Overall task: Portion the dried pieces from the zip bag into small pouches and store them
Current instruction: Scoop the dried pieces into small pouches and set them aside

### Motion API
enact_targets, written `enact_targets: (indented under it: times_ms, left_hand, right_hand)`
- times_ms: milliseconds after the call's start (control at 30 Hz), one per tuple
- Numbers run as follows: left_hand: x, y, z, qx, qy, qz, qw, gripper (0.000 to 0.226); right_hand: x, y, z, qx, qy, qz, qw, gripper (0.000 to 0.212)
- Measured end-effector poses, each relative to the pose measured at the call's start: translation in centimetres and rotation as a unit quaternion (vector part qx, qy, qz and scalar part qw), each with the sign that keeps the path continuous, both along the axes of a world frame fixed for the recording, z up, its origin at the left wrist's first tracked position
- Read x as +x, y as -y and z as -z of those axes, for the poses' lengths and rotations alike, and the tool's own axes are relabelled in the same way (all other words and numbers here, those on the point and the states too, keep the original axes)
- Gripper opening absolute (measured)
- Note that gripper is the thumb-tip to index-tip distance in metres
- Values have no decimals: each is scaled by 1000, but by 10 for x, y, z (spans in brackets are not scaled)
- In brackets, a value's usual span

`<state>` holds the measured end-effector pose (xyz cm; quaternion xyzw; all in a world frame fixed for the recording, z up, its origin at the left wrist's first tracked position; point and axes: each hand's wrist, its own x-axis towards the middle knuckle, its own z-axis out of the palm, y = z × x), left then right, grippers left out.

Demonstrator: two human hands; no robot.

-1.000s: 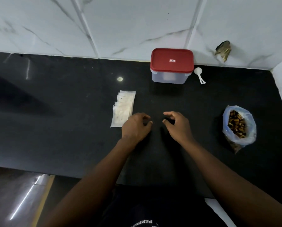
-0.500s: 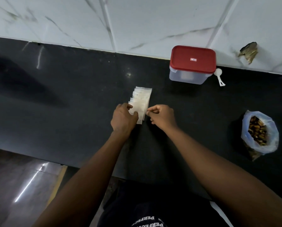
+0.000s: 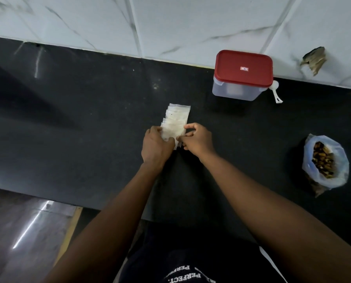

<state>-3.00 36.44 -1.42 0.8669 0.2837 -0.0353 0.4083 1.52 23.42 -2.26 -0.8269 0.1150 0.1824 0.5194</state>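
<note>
A fanned stack of small clear pouches (image 3: 176,119) lies flat in the middle of the black counter (image 3: 89,123). My left hand (image 3: 155,145) covers the stack's near left corner, thumb pressing on the pouches. My right hand (image 3: 198,140) pinches the near right edge of the nearest pouch between thumb and fingertips. The open zip bag (image 3: 325,162) of brown dried pieces stands far to the right, untouched.
A clear tub with a red lid (image 3: 243,75) stands at the back right against the marble wall, a small white scoop (image 3: 275,91) lying beside it. The counter's front edge runs just below my forearms, with the floor beyond at lower left.
Both hands moved left from the bare counter onto the pouch stack. My right hand's pinch has now slid to the nearest pouch's near edge, and my left hand covers more of the stack.
</note>
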Motion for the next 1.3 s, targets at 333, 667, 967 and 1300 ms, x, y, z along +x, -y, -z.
enact_targets:
  times_ms: [333,667,967,1300]
  left_hand:
    - [-5,7,-12,-90,27,19,995,81]
    - [3,19,-17,-335,37,-58,940,24]
    - [12,40,-20,-319,36,-25,947,23]
    - [26,79,-24,-214,105,91,967,27]
  right_hand:
    - [0,1,-18,313,-139,153,927,43]
    - [-6,33,-14,297,-99,137,940,35]
    - [-6,83,-32,184,-28,51,981,38]
    - [-11,131,-57,112,8,19,994,14]
